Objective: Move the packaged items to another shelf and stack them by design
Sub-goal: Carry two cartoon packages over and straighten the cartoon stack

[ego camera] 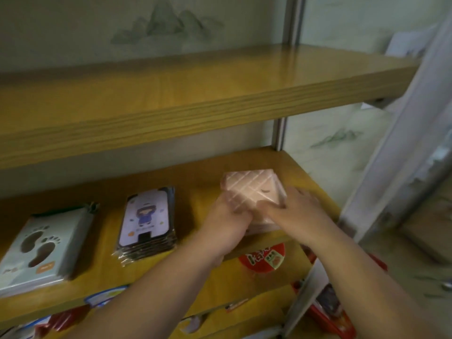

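The pink stack [254,189] lies flat near the right end of the middle shelf [195,277], turned diagonally, one corner pointing toward the rear wall; its top bears pale crossing stripes. The left hand [227,218] and right hand [293,211] each grip its near edges, fingers closed on it.

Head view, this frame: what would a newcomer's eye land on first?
Both hands, the left hand and the right hand, press on a pink stack with white diagonal stripes at the right end of the middle wooden shelf. To its left lie two more stacks: a cartoon-figure stack and, furthest left, a grey footprint stack.
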{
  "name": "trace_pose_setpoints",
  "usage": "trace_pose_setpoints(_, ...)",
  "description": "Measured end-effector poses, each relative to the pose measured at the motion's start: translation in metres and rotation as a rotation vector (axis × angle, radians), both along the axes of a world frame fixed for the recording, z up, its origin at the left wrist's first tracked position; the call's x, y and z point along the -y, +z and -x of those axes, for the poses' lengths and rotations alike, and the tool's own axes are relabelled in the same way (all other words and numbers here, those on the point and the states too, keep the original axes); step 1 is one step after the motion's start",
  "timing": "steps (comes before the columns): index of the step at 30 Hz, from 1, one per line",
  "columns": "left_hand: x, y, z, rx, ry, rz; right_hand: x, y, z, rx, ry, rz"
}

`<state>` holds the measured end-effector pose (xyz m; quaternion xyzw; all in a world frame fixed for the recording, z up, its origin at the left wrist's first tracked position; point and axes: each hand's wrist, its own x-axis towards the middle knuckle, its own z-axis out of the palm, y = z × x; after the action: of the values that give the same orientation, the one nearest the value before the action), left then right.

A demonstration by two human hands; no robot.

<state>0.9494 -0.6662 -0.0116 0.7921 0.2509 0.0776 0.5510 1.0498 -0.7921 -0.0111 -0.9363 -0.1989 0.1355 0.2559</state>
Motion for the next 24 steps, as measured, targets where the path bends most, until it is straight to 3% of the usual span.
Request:
trace_pose_setpoints(4, 0.000, 0.001, -0.012, 0.029, 0.154, 0.278, 0.002, -0.001, -0.006, -0.038, 0.032, -0.197)
trace_pose_setpoints(7, -0.010, 0.009, -0.022, -0.070, 0.340, 0.518, 0.002, -0.004, -0.008, -0.119, 0.026, -0.285)
trace_pose_setpoints(12, -0.021, 0.020, -0.039, -0.161, 0.299, 0.693, 0.008, -0.010, -0.018, -0.322, 0.005, -0.462)
trace_pose_setpoints(16, -0.017, 0.015, -0.043, -0.094, 0.242, 0.580, 0.016, -0.011, -0.025, -0.488, 0.001, -0.546)
trace_pose_setpoints(20, -0.012, 0.013, -0.036, 0.040, 0.201, 0.474, 0.012, -0.004, -0.029, -0.537, -0.046, -0.623)
trace_pose_setpoints(24, -0.006, 0.016, -0.024, 0.244, 0.092, 0.161, 0.004, 0.001, -0.027, -0.337, 0.056, -0.777)
